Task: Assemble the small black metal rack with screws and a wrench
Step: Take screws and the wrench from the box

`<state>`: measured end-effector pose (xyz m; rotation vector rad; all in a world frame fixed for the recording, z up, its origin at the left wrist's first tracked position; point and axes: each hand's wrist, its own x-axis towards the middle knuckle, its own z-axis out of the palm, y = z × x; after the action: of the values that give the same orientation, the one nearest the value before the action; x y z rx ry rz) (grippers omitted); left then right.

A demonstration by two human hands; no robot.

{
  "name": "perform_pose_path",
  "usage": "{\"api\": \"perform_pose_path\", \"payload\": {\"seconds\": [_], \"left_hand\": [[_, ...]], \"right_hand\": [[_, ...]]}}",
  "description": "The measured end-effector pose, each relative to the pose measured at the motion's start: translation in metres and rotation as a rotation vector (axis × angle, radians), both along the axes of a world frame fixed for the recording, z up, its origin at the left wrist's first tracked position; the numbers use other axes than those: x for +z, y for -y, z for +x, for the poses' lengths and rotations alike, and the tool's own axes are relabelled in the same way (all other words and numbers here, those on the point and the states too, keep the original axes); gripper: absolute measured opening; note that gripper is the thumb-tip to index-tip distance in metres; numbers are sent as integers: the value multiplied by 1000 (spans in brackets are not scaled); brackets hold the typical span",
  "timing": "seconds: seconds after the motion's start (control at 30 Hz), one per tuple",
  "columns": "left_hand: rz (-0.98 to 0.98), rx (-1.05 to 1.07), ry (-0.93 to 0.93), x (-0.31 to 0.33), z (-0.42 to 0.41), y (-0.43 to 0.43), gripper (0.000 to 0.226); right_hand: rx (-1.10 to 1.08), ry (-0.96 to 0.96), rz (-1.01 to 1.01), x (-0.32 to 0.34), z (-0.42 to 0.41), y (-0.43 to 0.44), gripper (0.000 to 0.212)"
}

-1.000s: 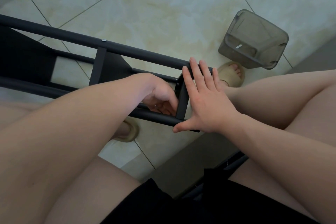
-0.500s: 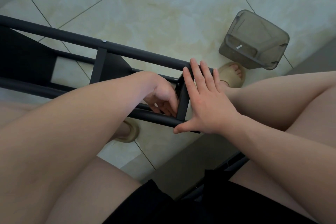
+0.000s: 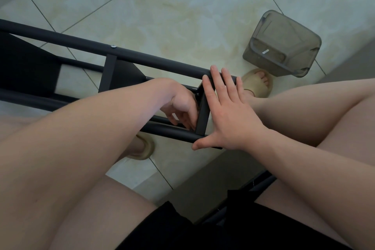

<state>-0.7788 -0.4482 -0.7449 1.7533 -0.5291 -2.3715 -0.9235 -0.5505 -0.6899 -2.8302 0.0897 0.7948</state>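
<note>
- Nearest are black shorts (image 3: pixel 203 229) and bare knees. The rack (image 3: pixel 142 58) lies on its side between the knees, above the tile floor (image 3: pixel 172 6), and runs off to the left.
- The right hand (image 3: pixel 227 115) lies flat against the rack's end panel (image 3: pixel 203 113) — fingers straight and close together, thumb splayed under the near tube (image 3: pixel 168 133).
- The left hand (image 3: pixel 182 107) reaches inside the frame just left of that panel, fingers curled down at the near tube. What they pinch, if anything, is hidden.
- The rack looks stiff and light enough to steady one-handed. Its painted tubes are probably slick, so the tube ends beside the panel seem the surest hold.
- A screw head (image 3: pixel 113 46) shows on the far tube.
- Farther right a grey bin (image 3: pixel 284 44) stands on the floor. No writing is readable — only a small pale mark on the bin.
</note>
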Motion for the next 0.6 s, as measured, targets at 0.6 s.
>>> {"api": "perform_pose_path", "payload": {"seconds": [0.6], "left_hand": [[21,-5,20,0,-1,-5,11]], "right_hand": [[-9,6,2,-2,0,0,157]]}}
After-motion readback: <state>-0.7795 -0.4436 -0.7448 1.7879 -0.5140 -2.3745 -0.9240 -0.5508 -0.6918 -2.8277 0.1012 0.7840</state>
